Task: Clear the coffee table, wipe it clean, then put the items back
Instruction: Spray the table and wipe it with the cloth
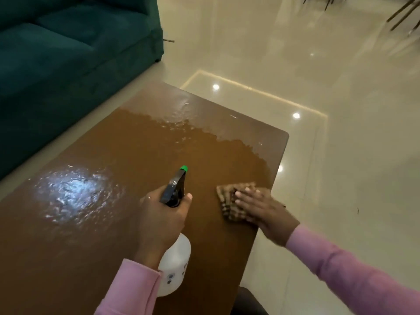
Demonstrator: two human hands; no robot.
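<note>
Spray bottle (175, 253) gripped in my left hand (162, 215).
Right hand (261, 209) lies flat, fingers straight, on cloth (228, 201), right edge of table (91, 235).

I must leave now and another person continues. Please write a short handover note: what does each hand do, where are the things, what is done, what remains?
Left hand: grips the spray bottle at its neck, nozzle pointing out over the coffee table.
Right hand: fingers straight, pressing the cloth flat on the top near the table's right edge.
Done: the table is cleared and much of its top is wet and glossy.
Left: wipe the whole top, then put the items back. They are not in view.
</note>
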